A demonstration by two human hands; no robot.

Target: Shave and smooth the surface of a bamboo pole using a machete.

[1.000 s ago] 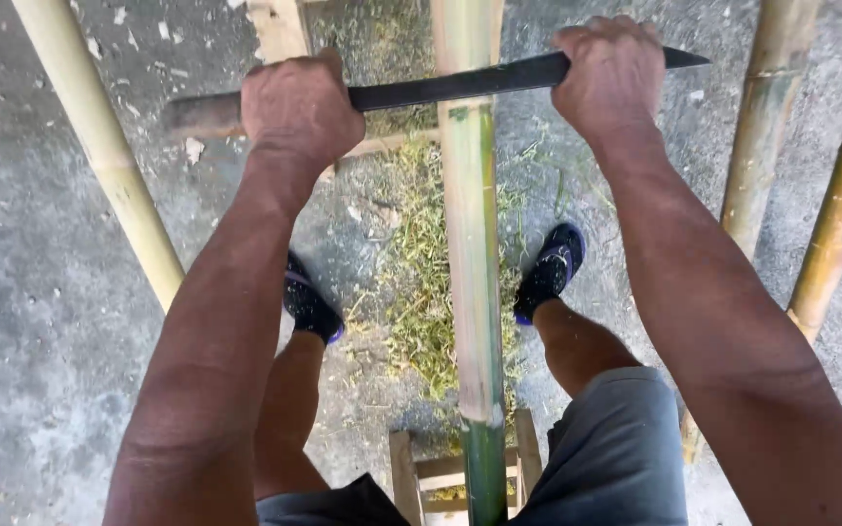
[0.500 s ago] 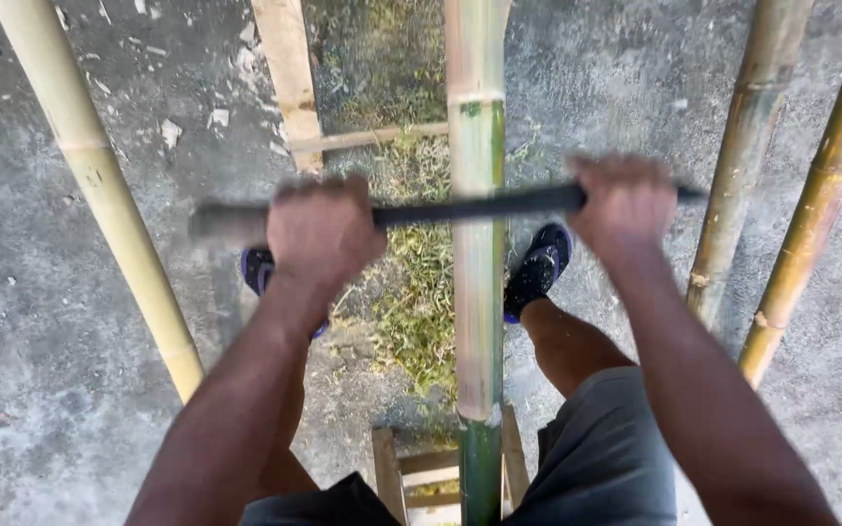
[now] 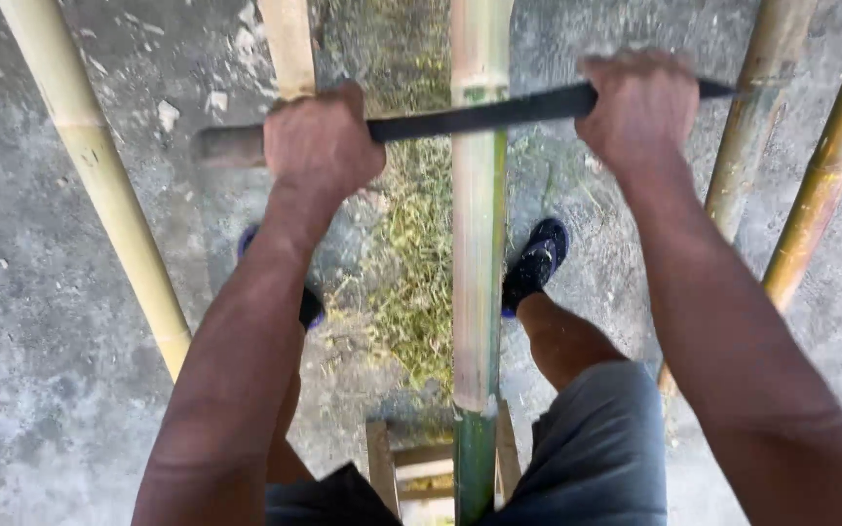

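Dark steel blade (image 3: 470,115) lies crosswise on the green bamboo pole (image 3: 478,244) between my knees; my left hand (image 3: 319,141) grips its wooden handle end, my right hand (image 3: 640,107) is clenched around the tip end.

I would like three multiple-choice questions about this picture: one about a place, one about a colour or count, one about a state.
1. Where does the dark blade lie?
A. across the middle bamboo pole
B. flat on the concrete floor
C. under the wooden stand

2. How many shoes are in view?
A. none
B. two
C. four

3. How do the hands hold the blade?
A. only one hand grips
B. both hands are open above it
C. both hands are closed on it

Answers:
1 A, the blade crosses the pole.
2 B, left shoe and right shoe.
3 C, left hand and right hand are wrapped around it.
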